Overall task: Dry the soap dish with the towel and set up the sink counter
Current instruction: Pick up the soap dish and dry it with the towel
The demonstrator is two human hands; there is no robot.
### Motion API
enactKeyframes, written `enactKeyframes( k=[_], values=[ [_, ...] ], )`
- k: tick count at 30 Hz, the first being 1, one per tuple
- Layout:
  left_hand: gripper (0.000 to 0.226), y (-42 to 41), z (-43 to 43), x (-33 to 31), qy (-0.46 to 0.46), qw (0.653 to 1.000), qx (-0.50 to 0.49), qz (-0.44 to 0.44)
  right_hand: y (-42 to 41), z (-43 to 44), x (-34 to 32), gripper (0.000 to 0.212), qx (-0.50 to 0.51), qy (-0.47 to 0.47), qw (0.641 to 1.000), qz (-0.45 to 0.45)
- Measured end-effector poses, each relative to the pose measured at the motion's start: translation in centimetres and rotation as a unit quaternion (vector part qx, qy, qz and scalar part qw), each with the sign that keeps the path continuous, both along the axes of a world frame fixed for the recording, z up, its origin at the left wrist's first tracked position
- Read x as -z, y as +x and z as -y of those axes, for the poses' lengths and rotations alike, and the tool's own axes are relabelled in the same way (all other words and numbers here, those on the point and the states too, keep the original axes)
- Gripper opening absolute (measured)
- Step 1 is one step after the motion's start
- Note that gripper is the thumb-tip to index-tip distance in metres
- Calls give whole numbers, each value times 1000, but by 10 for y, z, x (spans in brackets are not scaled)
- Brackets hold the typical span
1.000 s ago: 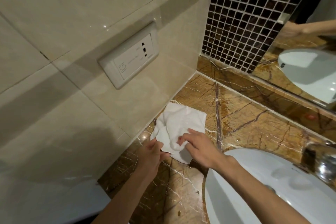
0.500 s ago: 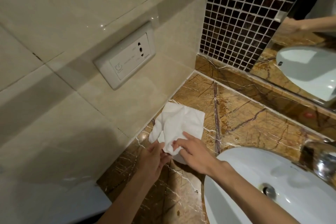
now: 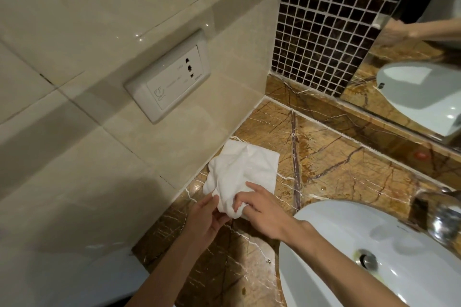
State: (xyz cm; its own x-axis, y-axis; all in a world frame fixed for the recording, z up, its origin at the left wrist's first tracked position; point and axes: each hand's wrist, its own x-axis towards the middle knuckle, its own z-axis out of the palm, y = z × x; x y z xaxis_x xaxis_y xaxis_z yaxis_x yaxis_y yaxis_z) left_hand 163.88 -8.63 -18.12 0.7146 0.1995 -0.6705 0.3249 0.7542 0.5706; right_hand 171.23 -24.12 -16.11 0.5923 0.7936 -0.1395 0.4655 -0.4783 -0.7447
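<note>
A small white towel (image 3: 243, 169) lies crumpled on the brown marble counter (image 3: 349, 169), close to the beige tiled wall on the left. My left hand (image 3: 207, 223) pinches its near edge from the left. My right hand (image 3: 264, 214) grips the bunched near corner from the right, fingers curled into the cloth. No soap dish is in view.
A white sink basin (image 3: 361, 257) with a metal drain (image 3: 366, 259) sits at lower right, and a chrome tap (image 3: 439, 217) hangs over it. A wall socket plate (image 3: 169, 77) is above the towel. Dark mosaic tiles (image 3: 324, 20) and a mirror (image 3: 419, 57) rise behind the counter.
Both hands have gathered the towel's near edge into a tighter bunch and drawn it slightly toward me. The camera has tilted a little, showing more of the basin and drain.
</note>
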Motion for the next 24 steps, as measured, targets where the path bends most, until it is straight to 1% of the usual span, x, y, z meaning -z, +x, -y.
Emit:
enactKeyframes(
  k=[2, 4, 7, 8, 9, 10, 12, 13, 16, 17, 18, 19, 20, 21, 22, 23, 24],
  values=[
    [21, 0, 3, 1, 2, 1000, 10, -4, 1, 2, 1, 23, -16, -11, 999, 28],
    [20, 2, 7, 0, 8, 1000, 10, -17, -2, -2, 5, 17, -24, -1, 999, 32],
    [17, 5, 7, -2, 35, 999, 4, -40, -6, -9, 10, 23, -19, 26, 999, 18],
    [16, 6, 6, -2, 55, 997, 8, -53, -4, -8, 13, 26, 3, 38, 999, -7],
    [15, 7, 3, -3, 76, 995, 10, -65, 0, -5, 16, 29, 49, 57, 996, -45],
    [15, 9, 1, -3, 91, 993, 8, -75, 4, 0, 17, 33, 117, 89, 985, -91],
    [13, 11, -5, -5, 102, 991, -5, -88, 12, 12, 20, 40, 266, 163, 935, -170],
    [12, 12, -9, -7, 105, 990, -10, -94, 17, 17, 20, 41, 329, 192, 905, -188],
    [8, 12, -19, -10, 119, 988, -16, -96, 33, 27, 19, 33, 484, 223, 811, -242],
    [8, 12, -20, -11, 124, 988, -15, -91, 35, 29, 17, 31, 515, 217, 793, -244],
    [8, 13, -21, -12, 131, 987, -13, -89, 34, 30, 16, 34, 530, 199, 797, -209],
    [9, 13, -19, -13, 140, 986, -10, -88, 28, 31, 12, 42, 524, 173, 822, -142],
    [9, 14, -17, -12, 151, 985, -7, -88, 20, 30, 7, 49, 484, 154, 860, -54],
    [9, 14, -14, -12, 161, 983, -6, -88, 11, 27, 2, 54, 406, 135, 903, 36],
    [10, 14, -10, -12, 169, 982, -6, -86, 1, 22, -2, 54, 298, 108, 943, 104],
    [12, 15, -6, -12, 174, 981, -8, -84, -8, 16, -5, 52, 187, 71, 969, 142],
    [15, 15, -2, -12, 176, 981, -10, -80, -15, 11, -3, 49, 99, 30, 981, 164]
  ],
)
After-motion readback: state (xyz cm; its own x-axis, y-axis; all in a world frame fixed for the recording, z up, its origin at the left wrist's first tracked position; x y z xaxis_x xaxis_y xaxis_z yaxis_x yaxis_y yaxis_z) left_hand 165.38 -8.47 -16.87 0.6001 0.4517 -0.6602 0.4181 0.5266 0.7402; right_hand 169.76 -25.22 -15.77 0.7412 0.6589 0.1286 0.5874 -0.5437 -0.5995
